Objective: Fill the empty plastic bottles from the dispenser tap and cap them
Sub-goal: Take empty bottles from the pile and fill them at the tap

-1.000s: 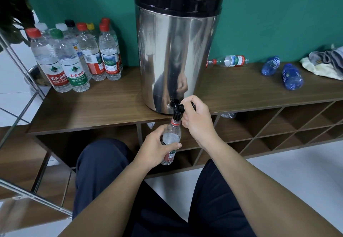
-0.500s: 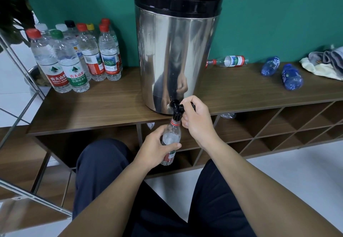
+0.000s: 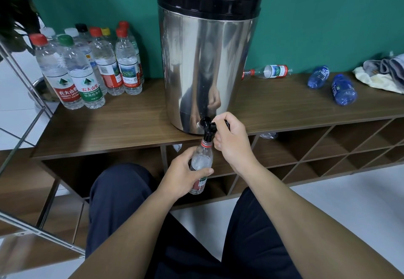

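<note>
A tall steel dispenser (image 3: 207, 60) with a black lid is set at the front edge of the wooden shelf top (image 3: 122, 125), roughly at its middle. A cluster of capped bottles (image 3: 87, 66) is stood at the left end of the top, against the back edge. Three bottles are left lying on their sides toward the right end: a clear one (image 3: 267, 72) along the back edge and two blue ones (image 3: 331, 84) nearer the middle depth, beside a bundle of cloths (image 3: 384, 73) at the far right. The bottle being filled (image 3: 201, 165) is held below the front edge, its open neck set right under the black tap (image 3: 208, 126). It is wrapped at mid-body by the left hand (image 3: 185, 173), fingers curled around it. The tap lever is gripped by the right hand (image 3: 229, 138), fingers closed over it. Water appears to have risen to the bottle's shoulder, so overflow is judged the main risk if the lever is released late. A spill onto the lap could also be caused by the neck drifting off the spout
</note>
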